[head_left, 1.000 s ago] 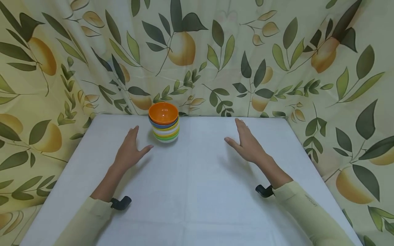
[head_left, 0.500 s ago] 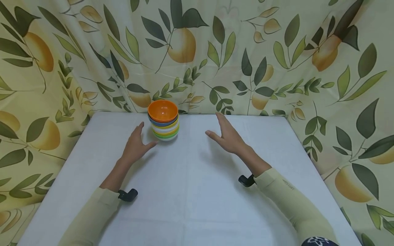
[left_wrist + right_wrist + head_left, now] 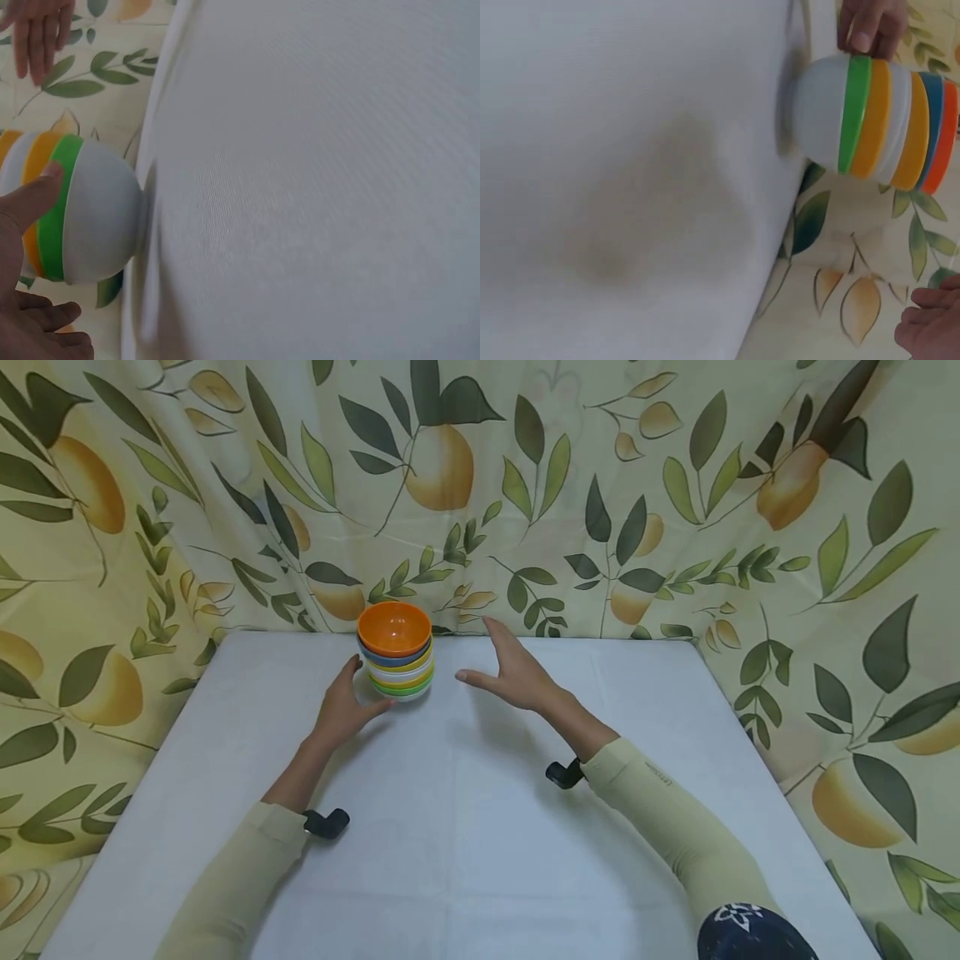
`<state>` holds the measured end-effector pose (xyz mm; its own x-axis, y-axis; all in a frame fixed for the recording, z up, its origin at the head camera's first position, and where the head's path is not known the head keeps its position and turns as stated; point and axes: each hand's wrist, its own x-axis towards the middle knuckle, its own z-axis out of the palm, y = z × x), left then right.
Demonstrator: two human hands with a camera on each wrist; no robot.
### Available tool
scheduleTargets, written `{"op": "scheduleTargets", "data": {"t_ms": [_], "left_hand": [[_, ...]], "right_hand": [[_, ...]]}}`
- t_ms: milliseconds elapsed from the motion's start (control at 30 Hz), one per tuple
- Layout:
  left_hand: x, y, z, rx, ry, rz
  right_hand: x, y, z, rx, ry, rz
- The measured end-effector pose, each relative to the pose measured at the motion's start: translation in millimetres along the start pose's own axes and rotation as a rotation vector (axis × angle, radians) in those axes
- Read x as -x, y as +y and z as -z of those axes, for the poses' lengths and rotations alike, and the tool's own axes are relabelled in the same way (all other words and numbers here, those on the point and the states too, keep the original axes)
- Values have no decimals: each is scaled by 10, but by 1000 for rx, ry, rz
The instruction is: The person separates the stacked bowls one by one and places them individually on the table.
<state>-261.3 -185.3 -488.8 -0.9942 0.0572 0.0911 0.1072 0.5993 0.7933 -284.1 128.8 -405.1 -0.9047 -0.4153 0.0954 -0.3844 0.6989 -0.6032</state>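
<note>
Nested bowls stand in a stack near the table's back edge, an orange bowl on top. Blue, yellow, white and green rims show below it, and the lowest bowl has a white body. At the stack's left side is my left hand, thumb in front and fingers behind, spread apart. In the left wrist view its thumb overlaps the green and yellow rims. My right hand is to the right of the stack, thumb and fingers spread, with a gap between it and the bowls.
A white cloth covers the table. Behind it and at the sides hangs a curtain printed with fruit and leaves. Each wrist carries a small black camera, the left camera and the right camera.
My right hand has moved left across the table toward the stack. The left hand has moved a little right and forward, up to the bowls. The stack has stayed in place.
</note>
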Motion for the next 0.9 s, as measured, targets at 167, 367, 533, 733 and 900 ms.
{"op": "scheduleTargets", "data": {"t_ms": [167, 367, 533, 733, 900], "left_hand": [[-70, -6, -80, 56, 4, -19], [-128, 10, -137, 88, -19, -20], [-162, 3, -152, 97, -32, -32], [-188, 1, -132, 102, -48, -49], [-223, -28, -144, 108, -76, -72]], "right_hand": [[-192, -154, -5, -13, -26, 26], [-402, -297, 2, -30, -52, 55], [-528, -404, -12, -84, -74, 57], [-665, -504, -61, -102, -110, 39], [-770, -542, -121, -123, -137, 42]]}}
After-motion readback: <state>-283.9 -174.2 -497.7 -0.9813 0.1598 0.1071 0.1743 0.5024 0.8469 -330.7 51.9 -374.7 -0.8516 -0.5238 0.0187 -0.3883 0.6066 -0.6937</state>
